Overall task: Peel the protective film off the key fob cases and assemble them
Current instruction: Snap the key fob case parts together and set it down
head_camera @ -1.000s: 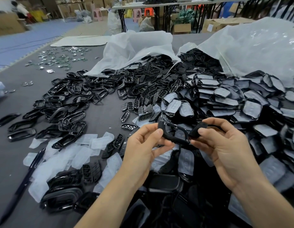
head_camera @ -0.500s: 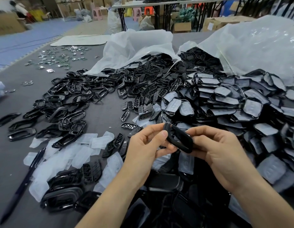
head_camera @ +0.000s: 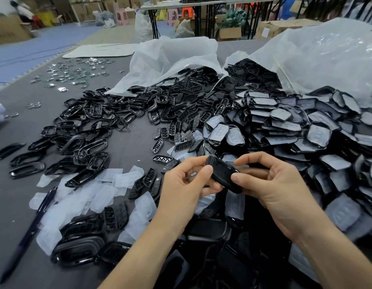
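A black key fob case [head_camera: 223, 174] is held above the grey table [head_camera: 129, 147], tilted down to the right. My left hand [head_camera: 185, 186] pinches its left end between thumb and fingers. My right hand [head_camera: 272, 184] grips its right end, thumb on the near side and index finger curled over the top. To the right lies a large heap of film-covered case shells [head_camera: 285, 126]. Peeled film pieces [head_camera: 81, 192] are scattered at the left, near black frames [head_camera: 85, 147] and button pads [head_camera: 181, 124].
Two white plastic bags [head_camera: 172, 59] spill black parts at the back. A dark pen [head_camera: 33, 230] lies near the left front edge. Small metal pieces [head_camera: 74, 74] are strewn at the far left. Finished cases [head_camera: 81, 247] sit in front, left of my forearm.
The two separate parts held a second ago have come together into one closed case. Both hands now hold it a little lower and closer together.
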`<action>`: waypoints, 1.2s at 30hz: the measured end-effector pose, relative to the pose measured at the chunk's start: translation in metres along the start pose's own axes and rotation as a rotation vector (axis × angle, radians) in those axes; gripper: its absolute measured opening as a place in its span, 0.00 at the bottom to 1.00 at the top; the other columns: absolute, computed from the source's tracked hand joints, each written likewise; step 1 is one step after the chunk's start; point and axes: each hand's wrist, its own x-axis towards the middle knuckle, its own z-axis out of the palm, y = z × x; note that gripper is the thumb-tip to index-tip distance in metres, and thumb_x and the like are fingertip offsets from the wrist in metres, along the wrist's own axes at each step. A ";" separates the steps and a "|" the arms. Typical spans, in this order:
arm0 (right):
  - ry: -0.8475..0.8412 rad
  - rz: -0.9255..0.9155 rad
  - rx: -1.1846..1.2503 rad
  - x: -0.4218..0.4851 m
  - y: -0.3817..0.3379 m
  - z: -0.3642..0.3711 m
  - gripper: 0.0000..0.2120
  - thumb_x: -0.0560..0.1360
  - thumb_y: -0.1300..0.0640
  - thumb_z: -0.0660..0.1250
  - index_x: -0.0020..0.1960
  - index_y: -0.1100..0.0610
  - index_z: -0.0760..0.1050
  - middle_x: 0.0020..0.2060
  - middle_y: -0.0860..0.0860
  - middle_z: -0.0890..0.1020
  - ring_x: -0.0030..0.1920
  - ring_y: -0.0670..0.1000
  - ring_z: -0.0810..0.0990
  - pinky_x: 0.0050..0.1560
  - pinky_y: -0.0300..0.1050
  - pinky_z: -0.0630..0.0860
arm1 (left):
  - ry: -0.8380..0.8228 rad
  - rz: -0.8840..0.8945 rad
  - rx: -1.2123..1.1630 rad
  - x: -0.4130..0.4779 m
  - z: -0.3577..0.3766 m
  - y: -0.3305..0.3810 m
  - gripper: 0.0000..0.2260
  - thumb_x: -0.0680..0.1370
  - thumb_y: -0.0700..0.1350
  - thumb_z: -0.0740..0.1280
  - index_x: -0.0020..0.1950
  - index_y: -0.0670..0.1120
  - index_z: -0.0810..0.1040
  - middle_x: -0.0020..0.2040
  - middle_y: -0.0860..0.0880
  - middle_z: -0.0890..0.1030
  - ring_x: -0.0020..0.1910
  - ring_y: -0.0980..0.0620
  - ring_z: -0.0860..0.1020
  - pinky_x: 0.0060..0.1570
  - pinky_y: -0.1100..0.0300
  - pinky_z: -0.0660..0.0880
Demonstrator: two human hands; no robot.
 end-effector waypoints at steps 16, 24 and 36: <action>-0.054 0.038 0.233 -0.001 -0.007 0.003 0.14 0.53 0.59 0.76 0.39 0.54 0.83 0.39 0.59 0.85 0.36 0.51 0.84 0.40 0.37 0.80 | -0.054 -0.036 -0.084 -0.001 0.000 0.001 0.11 0.71 0.44 0.68 0.51 0.41 0.80 0.37 0.47 0.84 0.31 0.54 0.81 0.39 0.59 0.80; -0.072 0.055 0.119 0.001 -0.006 -0.002 0.12 0.56 0.59 0.74 0.40 0.53 0.84 0.42 0.57 0.86 0.39 0.49 0.84 0.37 0.36 0.79 | -0.086 -0.086 -0.130 -0.001 -0.004 0.003 0.09 0.69 0.44 0.69 0.46 0.43 0.83 0.34 0.46 0.82 0.33 0.53 0.82 0.40 0.61 0.80; -0.054 0.094 0.288 0.001 -0.010 -0.002 0.06 0.59 0.65 0.70 0.35 0.58 0.83 0.35 0.55 0.84 0.35 0.48 0.83 0.33 0.36 0.78 | -0.152 -0.250 -0.340 -0.001 -0.003 0.009 0.05 0.69 0.44 0.69 0.39 0.45 0.84 0.35 0.47 0.81 0.30 0.57 0.79 0.37 0.63 0.79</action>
